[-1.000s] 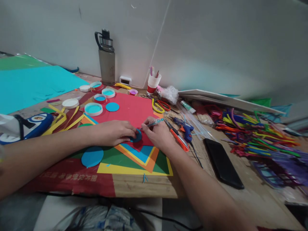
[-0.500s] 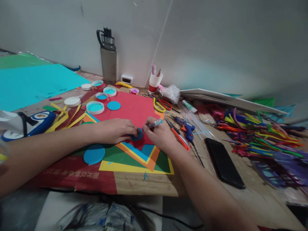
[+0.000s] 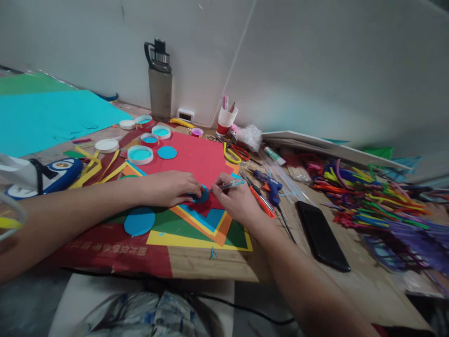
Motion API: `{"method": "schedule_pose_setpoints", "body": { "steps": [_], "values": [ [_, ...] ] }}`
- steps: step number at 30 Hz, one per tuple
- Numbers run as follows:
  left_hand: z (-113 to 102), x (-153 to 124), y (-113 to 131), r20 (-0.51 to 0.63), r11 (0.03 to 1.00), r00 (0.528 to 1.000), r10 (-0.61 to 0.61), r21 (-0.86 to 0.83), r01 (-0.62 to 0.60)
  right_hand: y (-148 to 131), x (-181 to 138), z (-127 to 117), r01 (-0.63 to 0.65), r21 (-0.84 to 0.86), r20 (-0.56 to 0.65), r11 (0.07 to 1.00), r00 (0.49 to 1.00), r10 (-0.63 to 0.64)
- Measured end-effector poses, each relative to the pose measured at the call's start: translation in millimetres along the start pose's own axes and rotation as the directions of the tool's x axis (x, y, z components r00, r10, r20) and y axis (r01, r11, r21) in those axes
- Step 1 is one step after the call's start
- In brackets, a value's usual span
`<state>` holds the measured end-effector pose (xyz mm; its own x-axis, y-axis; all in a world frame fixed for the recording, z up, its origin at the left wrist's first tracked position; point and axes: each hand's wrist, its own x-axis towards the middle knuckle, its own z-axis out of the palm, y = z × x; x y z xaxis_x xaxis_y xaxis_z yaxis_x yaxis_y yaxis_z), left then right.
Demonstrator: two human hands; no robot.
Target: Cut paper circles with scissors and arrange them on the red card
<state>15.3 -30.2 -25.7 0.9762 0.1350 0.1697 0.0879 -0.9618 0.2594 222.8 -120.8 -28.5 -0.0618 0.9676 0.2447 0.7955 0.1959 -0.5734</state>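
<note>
My right hand (image 3: 233, 196) is closed round a clear-barrelled pen (image 3: 232, 184), its tip end pointing left toward a blue paper circle (image 3: 201, 194). That circle lies on the red paper (image 3: 199, 161), and my left hand (image 3: 175, 188) presses it down with bent fingers that hide its left part. Beneath the red sheet, blue, orange, green and yellow sheets (image 3: 196, 243) fan out. A second blue circle (image 3: 139, 222) rests nearer the table's front edge, below my left forearm. Another blue circle (image 3: 167, 152) sits on the red sheet's far left.
Round tape-like rings (image 3: 140, 155) and white lids (image 3: 107, 145) stand at the left back. A bottle (image 3: 160, 82) and a cup (image 3: 226, 120) are near the wall. On the right lie scissors (image 3: 232, 153), a utility knife (image 3: 261, 201), a glue gun (image 3: 272, 188), a phone (image 3: 322, 236) and pipe cleaners (image 3: 379, 196).
The pen leans lower, its back end tipped further right, and my right hand has shifted slightly right. My left hand stays on the blue circle. The camera view has moved a little.
</note>
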Motion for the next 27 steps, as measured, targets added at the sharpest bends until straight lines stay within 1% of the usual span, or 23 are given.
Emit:
{"method": "schedule_pose_setpoints", "body": {
  "steps": [7, 15, 22, 27],
  "values": [
    [1.6, -1.9, -3.3, -0.028, 0.999, 0.999, 0.042, 0.012, -0.042, -5.4, -7.4, -1.1, 0.019, -0.015, 0.005, 1.000, 1.000, -0.019],
    [1.7, -0.2, -3.0, -0.008, 0.999, 0.999, 0.044, 0.009, -0.044, -11.9, -15.1, 0.0, 0.025, -0.036, -0.004, 0.999, 1.000, -0.025],
    [4.7, 1.5, -11.7, -0.008, 0.998, 0.998, 0.060, -0.025, -0.060, -21.4, -21.8, 1.2, 0.060, -0.104, -0.025, 0.993, 0.998, -0.063],
    [4.3, 2.0, -13.4, -0.013, 0.997, 0.997, 0.073, -0.030, -0.073, -27.5, -24.9, 5.4, 0.066, -0.063, -0.001, 0.996, 0.998, -0.066]
  ]
}}
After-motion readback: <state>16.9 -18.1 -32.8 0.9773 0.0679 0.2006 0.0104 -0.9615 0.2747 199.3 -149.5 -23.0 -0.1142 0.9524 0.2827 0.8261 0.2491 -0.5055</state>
